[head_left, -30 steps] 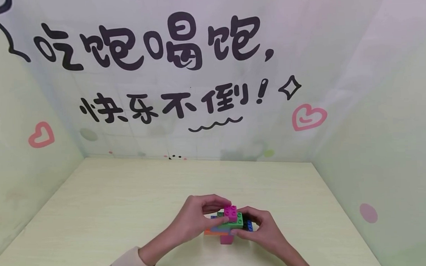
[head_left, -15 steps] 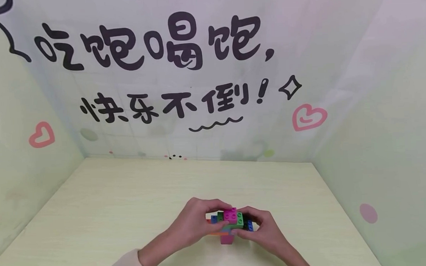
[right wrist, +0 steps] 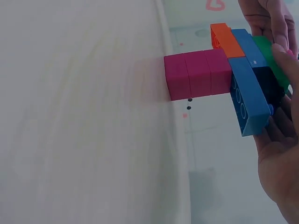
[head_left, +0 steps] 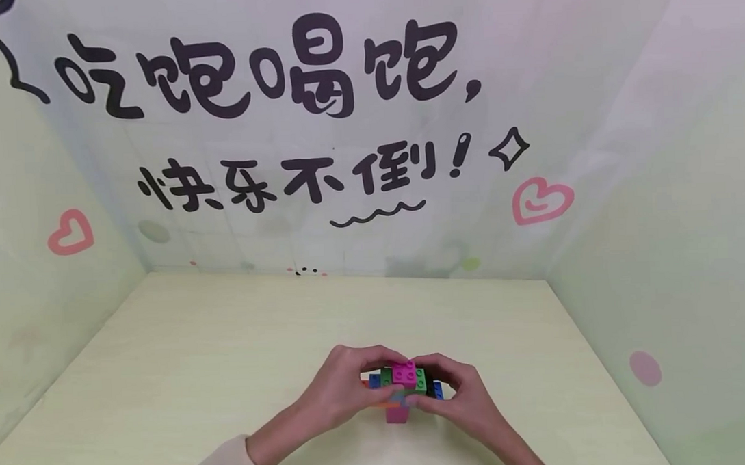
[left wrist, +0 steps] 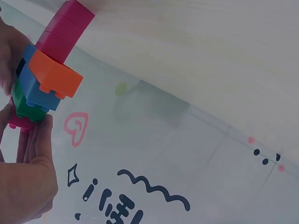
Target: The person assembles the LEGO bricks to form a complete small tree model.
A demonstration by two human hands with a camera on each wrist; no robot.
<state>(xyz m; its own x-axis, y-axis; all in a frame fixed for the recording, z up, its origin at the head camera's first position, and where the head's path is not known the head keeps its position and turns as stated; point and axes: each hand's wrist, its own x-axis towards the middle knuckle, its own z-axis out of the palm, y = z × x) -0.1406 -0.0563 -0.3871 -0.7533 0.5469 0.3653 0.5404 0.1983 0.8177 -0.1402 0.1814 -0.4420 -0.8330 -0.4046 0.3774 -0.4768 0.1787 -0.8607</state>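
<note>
Toy building bricks are joined into one stack, with a column of three pink bricks point(right wrist: 198, 74) at its foot, low over the table. Above the column lie an orange brick point(left wrist: 58, 77), blue bricks point(right wrist: 251, 95), a black brick point(right wrist: 268, 85) and a green brick point(head_left: 420, 380). A pink brick point(head_left: 404, 373) tops it. From the left, my left hand point(head_left: 338, 391) grips the stack's top, index finger at the top pink brick and thumb in front. My right hand point(head_left: 461, 393) holds the other side, thumb in front and fingers behind, partly hidden by the bricks.
A pale wooden table point(head_left: 241, 340) lies under the hands. Behind it stands a white back wall point(head_left: 270, 126) with large black writing, and light side walls point(head_left: 675, 263) close in left and right.
My left fingers have shifted closer over the top pink brick, and my right index finger has come nearer its back corner. The head view has tilted slightly.
</note>
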